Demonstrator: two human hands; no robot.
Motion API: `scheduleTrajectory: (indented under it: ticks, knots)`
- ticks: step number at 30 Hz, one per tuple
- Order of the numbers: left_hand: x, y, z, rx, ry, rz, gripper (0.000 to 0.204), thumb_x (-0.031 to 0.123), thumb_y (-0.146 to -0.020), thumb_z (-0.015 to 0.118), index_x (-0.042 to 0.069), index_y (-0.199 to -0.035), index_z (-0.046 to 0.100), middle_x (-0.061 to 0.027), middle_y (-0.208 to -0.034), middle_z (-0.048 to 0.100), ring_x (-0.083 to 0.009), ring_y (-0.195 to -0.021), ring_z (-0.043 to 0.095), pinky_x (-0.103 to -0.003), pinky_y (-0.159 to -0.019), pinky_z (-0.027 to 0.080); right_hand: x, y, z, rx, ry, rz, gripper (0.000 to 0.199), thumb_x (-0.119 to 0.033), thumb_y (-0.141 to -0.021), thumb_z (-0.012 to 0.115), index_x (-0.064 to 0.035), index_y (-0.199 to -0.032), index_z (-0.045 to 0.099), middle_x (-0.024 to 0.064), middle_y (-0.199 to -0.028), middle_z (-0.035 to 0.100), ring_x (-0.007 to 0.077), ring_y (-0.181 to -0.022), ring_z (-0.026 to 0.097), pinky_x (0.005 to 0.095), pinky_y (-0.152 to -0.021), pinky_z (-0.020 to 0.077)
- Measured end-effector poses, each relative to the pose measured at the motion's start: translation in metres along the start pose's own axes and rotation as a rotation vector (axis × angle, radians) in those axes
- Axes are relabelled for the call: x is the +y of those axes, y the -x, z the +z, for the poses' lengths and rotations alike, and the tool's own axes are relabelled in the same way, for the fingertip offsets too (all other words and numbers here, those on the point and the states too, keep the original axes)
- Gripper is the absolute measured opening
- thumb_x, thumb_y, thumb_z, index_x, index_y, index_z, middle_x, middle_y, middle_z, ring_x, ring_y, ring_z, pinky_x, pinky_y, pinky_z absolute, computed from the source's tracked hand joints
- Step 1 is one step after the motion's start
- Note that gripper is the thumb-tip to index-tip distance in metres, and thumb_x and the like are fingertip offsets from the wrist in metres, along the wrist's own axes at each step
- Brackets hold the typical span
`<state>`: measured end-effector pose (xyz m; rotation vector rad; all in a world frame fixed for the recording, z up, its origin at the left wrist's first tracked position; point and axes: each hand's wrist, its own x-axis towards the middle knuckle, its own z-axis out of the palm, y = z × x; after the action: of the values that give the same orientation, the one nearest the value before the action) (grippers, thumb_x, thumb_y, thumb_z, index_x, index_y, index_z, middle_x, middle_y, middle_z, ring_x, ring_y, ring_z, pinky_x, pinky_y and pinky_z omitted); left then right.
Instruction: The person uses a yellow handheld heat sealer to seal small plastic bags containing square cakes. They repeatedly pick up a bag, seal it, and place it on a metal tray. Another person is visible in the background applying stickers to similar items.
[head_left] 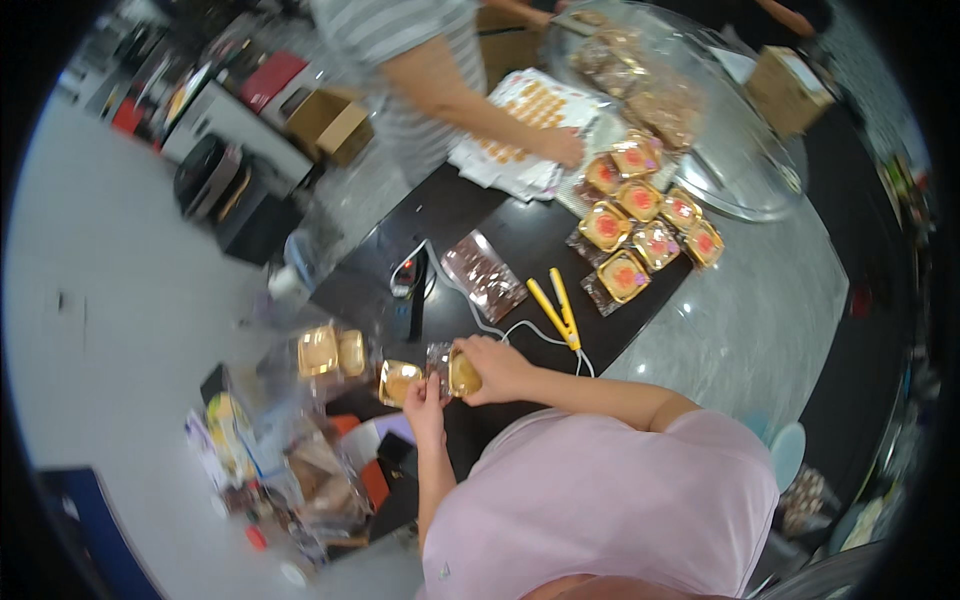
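My right hand (495, 368) grips a round golden pastry (463, 375) at the near edge of the black table (520, 245). My left hand (425, 398) pinches a clear plastic wrapper (437, 358) against that pastry. Just left of it lies a golden plastic tray (398, 381). A yellow hand-held sealer (556, 306) with a white cord lies to the right of my right hand.
Several packed pastries in golden trays (640, 225) lie at the table's far side. A patterned clear bag (484, 275) and a black power strip (415, 290) sit mid-table. A person in a striped shirt rests a hand (562, 146) on white printed sheets (520, 125). Bags and boxes crowd the floor at left.
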<state>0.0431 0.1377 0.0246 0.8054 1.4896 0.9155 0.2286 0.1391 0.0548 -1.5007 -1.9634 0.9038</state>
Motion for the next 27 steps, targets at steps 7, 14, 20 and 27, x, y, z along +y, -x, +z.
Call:
scheduleTrajectory:
  ticks: [7,14,20,27]
  knots:
    - [0.058,0.017,-0.005,-0.017,-0.043,0.169,0.022,0.018,-0.09,0.062,0.001,-0.102,0.056,-0.0069,-0.079,0.066,-0.0117,-0.068,0.061,-0.023,-0.06,0.048,0.025,-0.015,0.002,-0.205,-0.634,0.256,0.081,-0.029,-0.063,0.082,0.0029,-0.126,0.043,0.0166,-0.116,0.057,0.0234,-0.105,0.058,0.0315,-0.089,0.0463]
    - [0.194,0.072,-0.113,0.574,-0.642,0.58,0.02,0.016,-0.09,0.059,0.005,-0.106,0.061,-0.0069,-0.093,0.066,-0.0149,-0.087,0.062,-0.028,-0.075,0.049,-0.017,-0.099,-0.051,-0.344,-1.059,0.308,0.053,-0.021,-0.081,0.067,-0.0043,-0.127,0.047,0.0047,-0.113,0.059,0.0139,-0.102,0.058,0.0295,-0.089,0.0452]
    - [0.279,0.082,-0.159,0.46,-0.952,0.534,0.023,0.022,-0.087,0.06,0.005,-0.103,0.063,-0.011,-0.096,0.067,-0.026,-0.09,0.063,-0.035,-0.078,0.049,-0.129,-0.229,-0.068,-0.294,-1.228,-0.127,0.055,-0.027,-0.082,0.067,-0.0022,-0.126,0.046,0.0065,-0.118,0.056,0.0164,-0.112,0.053,0.031,-0.099,0.0391]
    - [0.237,-0.038,-0.218,0.014,-1.274,0.572,0.024,0.023,-0.085,0.058,0.007,-0.1,0.065,-0.0125,-0.091,0.067,-0.0302,-0.088,0.063,-0.038,-0.076,0.049,-0.235,-0.317,0.013,-0.199,-0.883,-0.363,0.07,-0.021,-0.075,0.077,0.0048,-0.127,0.038,0.0124,-0.117,0.054,0.0189,-0.106,0.053,0.0314,-0.09,0.0433]
